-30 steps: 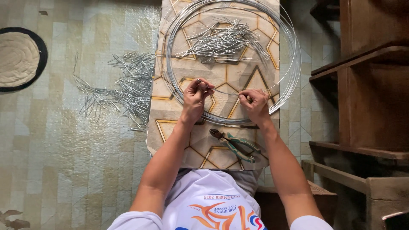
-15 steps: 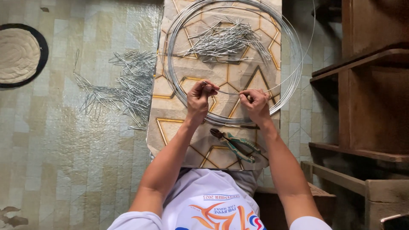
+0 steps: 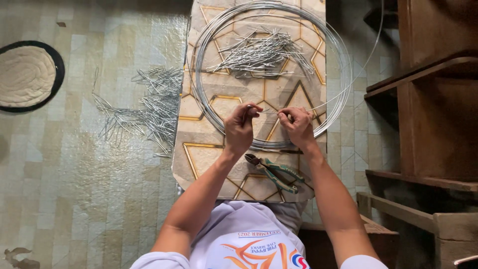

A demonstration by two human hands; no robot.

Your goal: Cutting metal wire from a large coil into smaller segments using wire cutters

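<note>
Floor: pale glossy tiled floor (image 3: 74, 174), with a round woven mat edged in black (image 3: 27, 75) lying off to the left.
Shelving: dark wooden shelf unit (image 3: 433, 114) standing at the right, well apart from the hands.
Bench: narrow bench (image 3: 204, 154) covered in a beige sheet printed with gold geometric lines; the person sits at its near end.
Coil: large round coil of thin grey steel wire (image 3: 199, 94) lying flat on the bench, smooth and springy-looking, with one loose strand arcing off to the right.
Piles: one heap of short cut wire pieces (image 3: 259, 52) inside the coil, a second scattered heap (image 3: 149, 107) on the floor just beside the bench.
Pliers: green-handled cutting pliers (image 3: 274, 172) resting on the bench, near the wrists, untouched.
Left hand: left hand (image 3: 240, 129), grip pinched on one end of a short straight wire length (image 3: 266, 111).
Right hand: right hand (image 3: 298, 127), grip pinched on the other end, where the loose strand leads off.
Step, as I judge it: a length is being pulled straight between both hands above the coil's near edge; cutting it free would call for the pliers.
</note>
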